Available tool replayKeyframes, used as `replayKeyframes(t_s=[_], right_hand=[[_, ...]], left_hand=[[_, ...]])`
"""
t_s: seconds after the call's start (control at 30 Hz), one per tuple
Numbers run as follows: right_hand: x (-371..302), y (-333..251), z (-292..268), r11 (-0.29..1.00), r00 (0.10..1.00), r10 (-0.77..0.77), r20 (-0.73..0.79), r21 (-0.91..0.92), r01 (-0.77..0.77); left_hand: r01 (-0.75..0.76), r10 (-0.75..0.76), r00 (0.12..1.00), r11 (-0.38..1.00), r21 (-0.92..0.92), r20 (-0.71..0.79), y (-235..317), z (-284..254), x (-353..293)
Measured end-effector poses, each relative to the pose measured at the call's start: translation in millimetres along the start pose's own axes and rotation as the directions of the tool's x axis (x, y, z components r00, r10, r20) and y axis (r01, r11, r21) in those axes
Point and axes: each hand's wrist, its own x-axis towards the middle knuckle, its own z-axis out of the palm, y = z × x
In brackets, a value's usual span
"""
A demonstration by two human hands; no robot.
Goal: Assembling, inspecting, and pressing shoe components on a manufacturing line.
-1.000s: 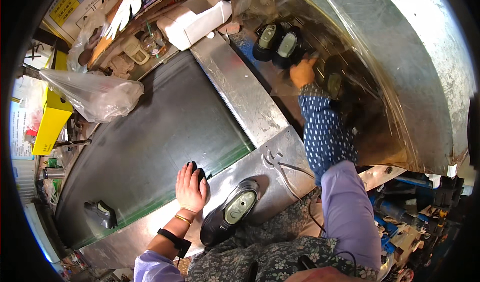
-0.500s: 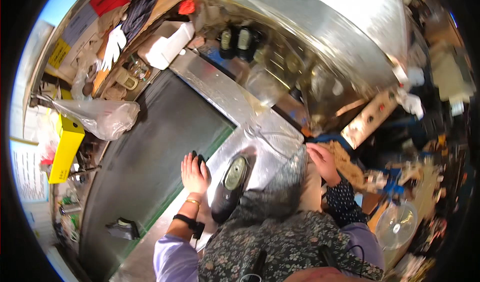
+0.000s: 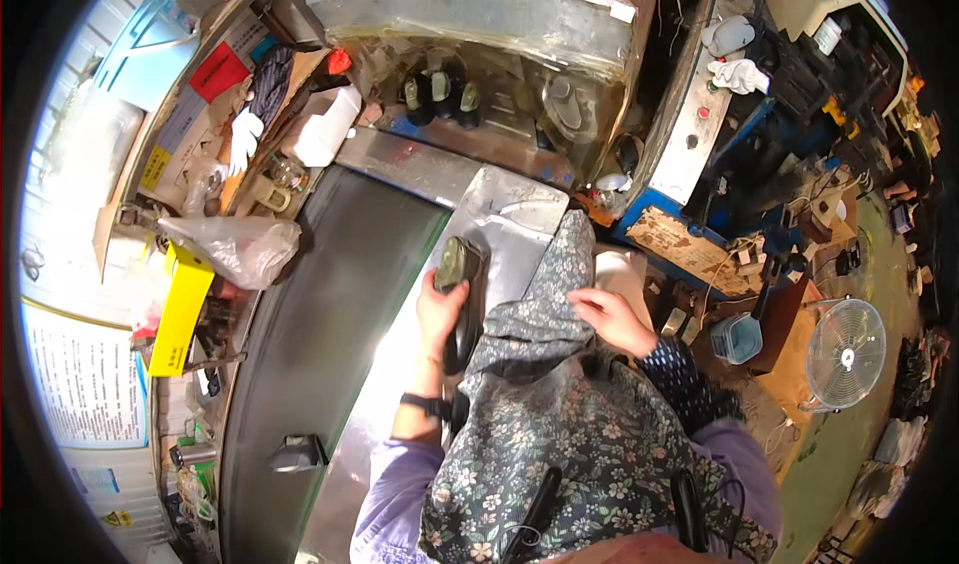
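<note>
A black shoe with an olive-green piece in its opening stands on the bare metal ledge beside the belt, its toe toward me. My left hand grips it from the left, thumb over the opening; the other fingers are mostly hidden. My right hand is over the floral apron at my right leg, fingers stretched out and holding nothing. Another dark shoe lies on the dark conveyor belt, near its green edge.
Several dark shoes stand beneath the metal hood. Left of the belt are a yellow box, a plastic bag and a white glove. At right are a panel with buttons, a blue bin and a fan.
My left hand has moved from over the belt edge onto the black shoe and taken hold of it. My right hand has shifted slightly over the apron. The view has turned.
</note>
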Motion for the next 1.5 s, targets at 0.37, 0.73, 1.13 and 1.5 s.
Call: replayKeyframes(t_s=[0.37, 0.73, 1.13, 1.5], right_hand=[[-13.6, -105.8, -18.7, 0.539, 0.995, 0.101, 0.016, 0.840, -0.068], [-115.6, -167.7, -315.7, 0.840, 0.408, -0.461, -0.788, -0.536, -0.088], [-106.6, -166.7, -409.3, 0.237, 0.507, -0.296, -0.810, -0.576, -0.782], [-84.2, -128.5, -367.6, 0.289, 0.328, -0.536, -0.778, -0.535, -0.794]], left_hand=[[0.248, 0.370, 0.831, 0.422, -0.872, 0.415, 109.5, 71.6, -74.1], [0.019, 0.296, 0.708, 0.899, -0.437, 0.642, -2.7, 128.0, -93.9], [0.093, 0.295, 0.754, 0.836, -0.541, 0.586, -19.1, 139.5, -83.8], [0.039, 0.310, 0.783, 0.841, -0.540, 0.539, -20.0, 145.5, -81.8]])
